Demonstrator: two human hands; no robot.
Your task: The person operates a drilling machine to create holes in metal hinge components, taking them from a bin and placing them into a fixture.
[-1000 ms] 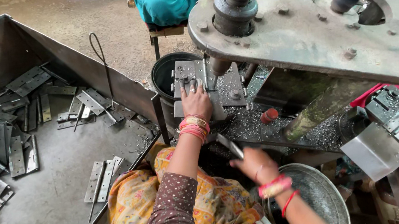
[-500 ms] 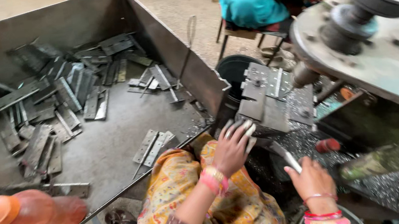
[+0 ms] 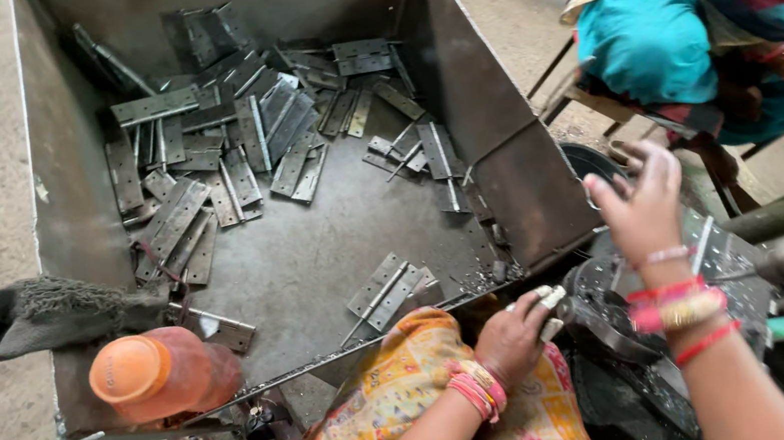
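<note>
left hand [image 3: 511,335] curled around one small pale metal piece [image 3: 549,298] at six o'clock; right hand [image 3: 640,202] raised at four o'clock, fingers spread, holding nothing. one big grey steel bin [image 3: 72,242] holds dozens of flat hinge plates [image 3: 241,149]; one orange bottle [image 3: 162,373].

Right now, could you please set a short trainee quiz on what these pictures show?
1. True or false: the right hand is raised with its fingers spread, holding nothing.
2. What lies in the large grey sheet-metal bin?
A. flat grey metal hinge plates
B. red plastic caps
C. coils of rope
3. Which hand rests on the yellow patterned fabric over the lap?

Key: 1 true; 2 A; 3 the left hand.
</note>
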